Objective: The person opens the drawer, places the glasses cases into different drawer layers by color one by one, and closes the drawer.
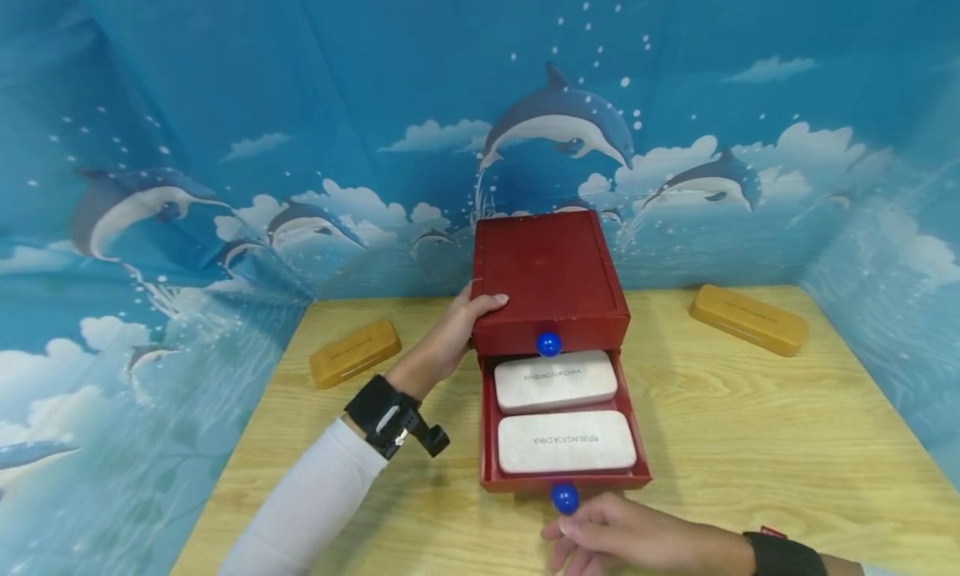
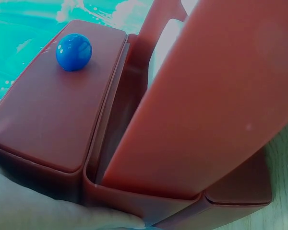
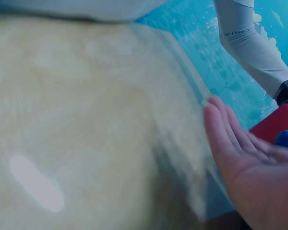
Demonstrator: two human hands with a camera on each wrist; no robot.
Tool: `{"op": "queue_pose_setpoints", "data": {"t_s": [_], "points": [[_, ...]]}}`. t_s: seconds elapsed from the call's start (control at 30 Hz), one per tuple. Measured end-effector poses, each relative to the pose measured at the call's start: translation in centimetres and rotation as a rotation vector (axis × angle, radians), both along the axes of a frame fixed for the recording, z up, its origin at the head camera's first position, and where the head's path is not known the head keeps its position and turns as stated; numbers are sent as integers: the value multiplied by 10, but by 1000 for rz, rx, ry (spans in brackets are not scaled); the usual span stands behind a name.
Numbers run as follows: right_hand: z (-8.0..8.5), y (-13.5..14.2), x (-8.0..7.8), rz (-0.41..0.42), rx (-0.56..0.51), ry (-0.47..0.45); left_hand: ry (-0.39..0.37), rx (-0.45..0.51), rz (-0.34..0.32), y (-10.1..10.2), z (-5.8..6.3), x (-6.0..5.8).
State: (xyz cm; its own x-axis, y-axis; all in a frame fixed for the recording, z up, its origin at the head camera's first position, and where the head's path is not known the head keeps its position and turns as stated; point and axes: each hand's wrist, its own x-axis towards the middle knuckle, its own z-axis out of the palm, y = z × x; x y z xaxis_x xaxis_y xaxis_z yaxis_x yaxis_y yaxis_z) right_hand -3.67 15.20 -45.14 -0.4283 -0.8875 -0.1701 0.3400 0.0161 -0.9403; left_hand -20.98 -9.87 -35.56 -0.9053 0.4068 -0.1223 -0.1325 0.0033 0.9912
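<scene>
A red drawer box stands at the back of the table, its upper drawer closed with a blue knob. Below that, a red drawer is pulled out. Two white oblong cases with printed lettering lie in it, one behind the other. My left hand holds the box's left side, thumb over the top edge. My right hand is just below the pulled-out drawer's blue knob, fingers loose and holding nothing. In the right wrist view the right hand's fingers extend.
One orange oblong case lies left of the box, and another orange case lies at the back right of the wooden table. A blue dolphin-print curtain hangs behind and at both sides.
</scene>
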Motion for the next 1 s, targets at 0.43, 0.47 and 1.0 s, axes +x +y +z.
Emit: {"op": "queue_pose_setpoints", "data": {"t_s": [0.43, 0.47, 1.0], "points": [[-6, -15, 7, -139, -296, -271, 19, -5, -6, 0, 0, 1], [-5, -16, 7, -144, -299, -269, 20, -7, -4, 0, 0, 1], [7, -23, -16, -253, -167, -124, 4, -33, -39, 0, 14, 8]]}}
